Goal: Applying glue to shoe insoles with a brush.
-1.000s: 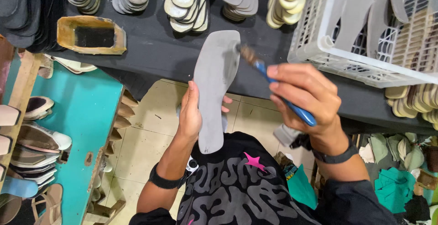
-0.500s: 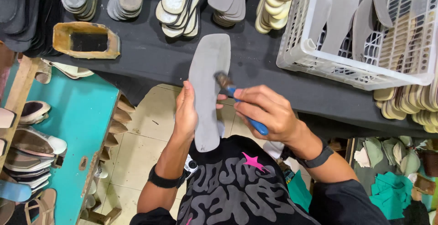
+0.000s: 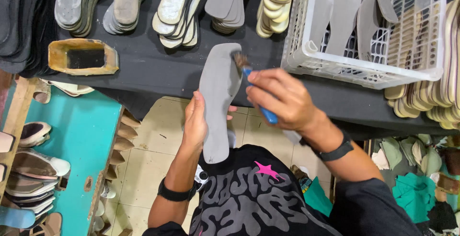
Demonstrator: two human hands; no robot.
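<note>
My left hand (image 3: 195,121) holds a long grey shoe insole (image 3: 218,97) upright from behind, its toe end pointing away from me over the dark table edge. My right hand (image 3: 282,97) grips a brush with a blue handle (image 3: 261,103); its bristles (image 3: 239,60) touch the upper right edge of the insole. Both wrists wear dark bands.
A dark table (image 3: 158,68) carries rows of stacked insoles (image 3: 177,6) and a yellowish glue tin (image 3: 82,57). A white plastic crate (image 3: 364,30) with grey insoles stands at the right. A teal shelf (image 3: 72,140) with shoes is at the left, over tiled floor.
My right hand moved the brush from the right side down to the insole's middle, then up to its upper right edge. The insole stayed in my left hand.
</note>
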